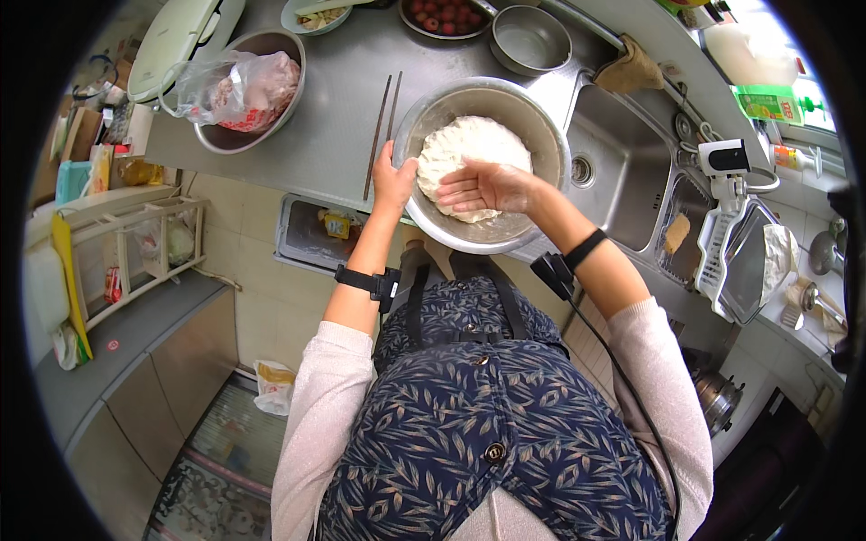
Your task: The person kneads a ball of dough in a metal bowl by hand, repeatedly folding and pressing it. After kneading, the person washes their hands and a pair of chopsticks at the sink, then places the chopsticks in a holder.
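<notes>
Left hand [394, 187] grips bowl [548, 144], right hand [492, 187] extends straight-fingered over dough [476, 144].

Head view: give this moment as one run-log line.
left hand: gripping rim of round steel bowl; right hand: over white dough mound, contact unclear; dark slender chopsticks: left of bowl

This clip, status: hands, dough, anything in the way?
Left hand gripping steel bowl by the rim. Right hand open, palm showing, at the dough; contact unclear. Dough one pale mass inside the bowl. Chopsticks left of bowl, not in the way.
</notes>
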Demonstrator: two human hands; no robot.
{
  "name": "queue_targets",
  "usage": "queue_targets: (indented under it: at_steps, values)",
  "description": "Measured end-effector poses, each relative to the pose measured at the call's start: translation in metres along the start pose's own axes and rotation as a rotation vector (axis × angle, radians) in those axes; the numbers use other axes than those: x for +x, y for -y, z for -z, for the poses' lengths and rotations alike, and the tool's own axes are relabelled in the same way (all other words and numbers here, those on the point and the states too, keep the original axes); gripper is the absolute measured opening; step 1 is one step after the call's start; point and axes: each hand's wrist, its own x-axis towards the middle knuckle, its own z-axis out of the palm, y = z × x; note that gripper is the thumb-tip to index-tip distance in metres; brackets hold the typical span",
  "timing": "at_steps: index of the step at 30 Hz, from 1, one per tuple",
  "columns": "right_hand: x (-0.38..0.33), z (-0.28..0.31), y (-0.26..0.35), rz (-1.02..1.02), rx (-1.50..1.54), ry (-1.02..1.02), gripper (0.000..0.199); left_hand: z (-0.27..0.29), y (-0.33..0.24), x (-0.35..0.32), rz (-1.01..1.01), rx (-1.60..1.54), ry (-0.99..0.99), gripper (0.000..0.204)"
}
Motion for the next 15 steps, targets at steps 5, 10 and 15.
queue_targets:
  at_steps: [5,10,15]
  values:
    - [-0.018,0.008,0.0,0.05,-0.301,-0.136,0.05,0.0,-0.001,0.0,0.032,-0.003,0.004,0.044]
    - [-0.025,0.016,-0.005,-0.183,-0.63,-0.422,0.077,-0.001,-0.001,0.002,0.062,0.004,-0.013,0.044]
    - [-0.052,0.022,-0.002,0.008,-1.056,-0.234,0.089,0.002,-0.001,0.004,0.085,-0.029,0.03,0.046]
